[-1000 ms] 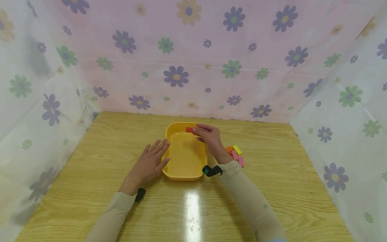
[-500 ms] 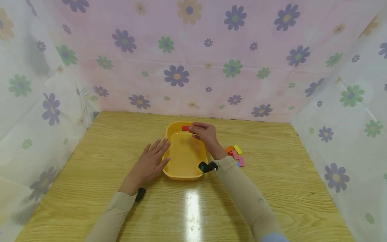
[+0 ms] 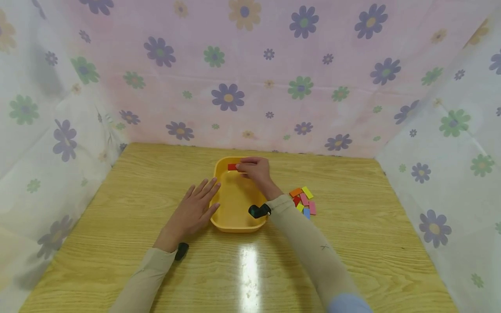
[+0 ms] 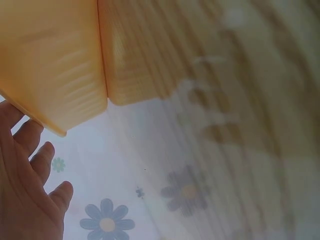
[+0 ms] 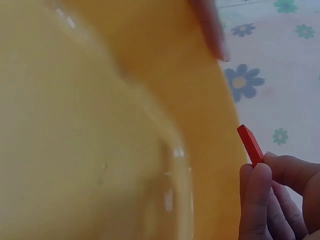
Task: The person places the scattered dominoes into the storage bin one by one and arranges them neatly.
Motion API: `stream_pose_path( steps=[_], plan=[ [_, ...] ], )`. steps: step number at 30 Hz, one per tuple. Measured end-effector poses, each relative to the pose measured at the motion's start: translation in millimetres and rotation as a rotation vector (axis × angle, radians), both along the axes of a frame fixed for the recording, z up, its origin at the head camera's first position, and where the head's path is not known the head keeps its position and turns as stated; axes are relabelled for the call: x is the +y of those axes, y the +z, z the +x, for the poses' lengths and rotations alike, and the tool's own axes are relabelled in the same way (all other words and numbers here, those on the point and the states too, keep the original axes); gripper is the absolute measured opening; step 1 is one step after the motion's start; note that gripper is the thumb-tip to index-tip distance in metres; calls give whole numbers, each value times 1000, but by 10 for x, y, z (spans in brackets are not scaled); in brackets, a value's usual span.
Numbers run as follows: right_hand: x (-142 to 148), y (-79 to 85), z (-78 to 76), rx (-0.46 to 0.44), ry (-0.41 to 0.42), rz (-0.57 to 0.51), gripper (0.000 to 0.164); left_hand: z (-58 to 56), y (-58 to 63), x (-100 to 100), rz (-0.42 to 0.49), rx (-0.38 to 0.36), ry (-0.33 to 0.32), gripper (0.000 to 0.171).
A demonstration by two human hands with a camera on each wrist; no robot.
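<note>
and here is the right hand (image 3: 256, 171), gripping a red block (image 3: 232, 167) between thumb and fingers, one end poking out past the fingertips! that block sits up at the far end of the yellow tray (image 3: 236, 202), by the far wall; whether it touches the wall, one can't tell. over on the other side, the left hand (image 3: 193, 208) lies open, fingers spread and straight, fingertips on the tray's left rim, gripping nothing. the left wrist view shows those fingers along the outside of the tray.

right of the tray, beneath the line of the right forearm, a little cluster on the wooden table (image 3: 156, 167): orange block (image 3: 295, 192), long yellow block (image 3: 307, 192), two pink blocks (image 3: 304, 199), a darker red one (image 3: 296, 201), a second yellow (image 3: 300, 207), a blue (image 3: 307, 213). beige sleeves (image 3: 313, 252) on both arms, black devices (image 3: 260, 211) at the wrists, and a flowery curtain (image 3: 266, 78) behind it all!
</note>
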State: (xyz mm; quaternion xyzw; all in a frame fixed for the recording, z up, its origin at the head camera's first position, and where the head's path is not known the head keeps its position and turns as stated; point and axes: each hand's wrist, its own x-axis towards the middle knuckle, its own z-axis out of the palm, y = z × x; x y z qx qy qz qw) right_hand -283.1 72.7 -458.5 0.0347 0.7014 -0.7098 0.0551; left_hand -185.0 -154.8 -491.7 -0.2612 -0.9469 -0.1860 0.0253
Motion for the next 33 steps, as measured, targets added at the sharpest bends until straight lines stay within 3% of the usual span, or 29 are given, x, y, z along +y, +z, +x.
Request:
stream_pose_path(
  steps=[12,20,33],
  plan=[
    [-220,-226,-136,-7,-60,337,20,9,3,-6,1,-4,-3,64],
    [-279,-188,-80,10,-54,382,22,8,-19,-4,-7,-6,-3,64],
    [-300,-246,-125,29,-101,491,20,11,-13,-5,11,-7,-3,64]
  ],
)
